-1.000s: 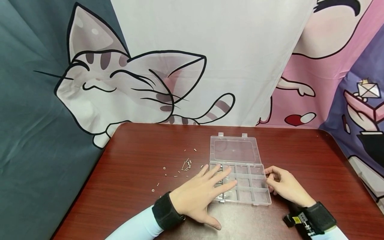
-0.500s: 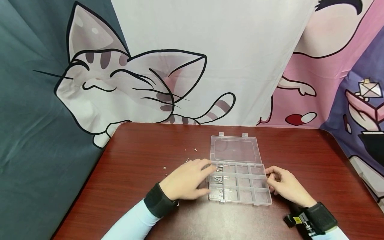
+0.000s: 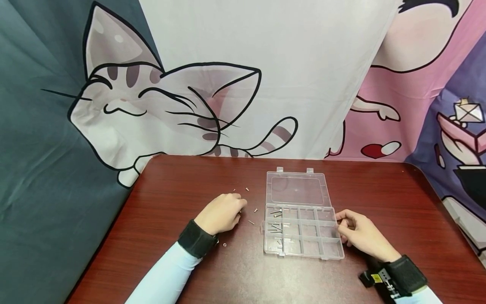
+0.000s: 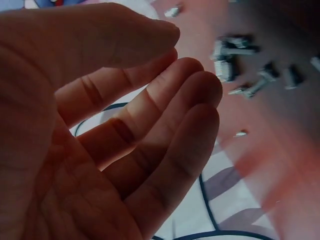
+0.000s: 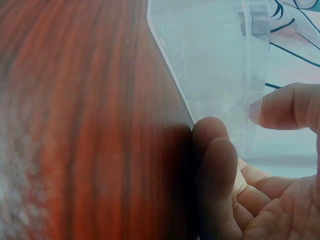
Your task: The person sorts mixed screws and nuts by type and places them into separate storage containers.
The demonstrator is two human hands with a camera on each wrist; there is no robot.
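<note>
A: Where is the left hand [image 3: 222, 213]?

B: On the tabletop [image 3: 182, 261] at nine o'clock of the clear box [image 3: 301, 232], over the scattered screws [image 4: 237, 55]. Its fingers [image 4: 165, 105] are loosely curled with a gap to the thumb, holding nothing that shows.

A: And the right hand [image 3: 360, 234]?

B: At three o'clock of the box, its curled fingers [image 5: 215, 165] touching the box's right edge; whether they truly grip it, I cannot tell. The lid lies open toward twelve o'clock, and a few screws sit in the left compartments.
</note>
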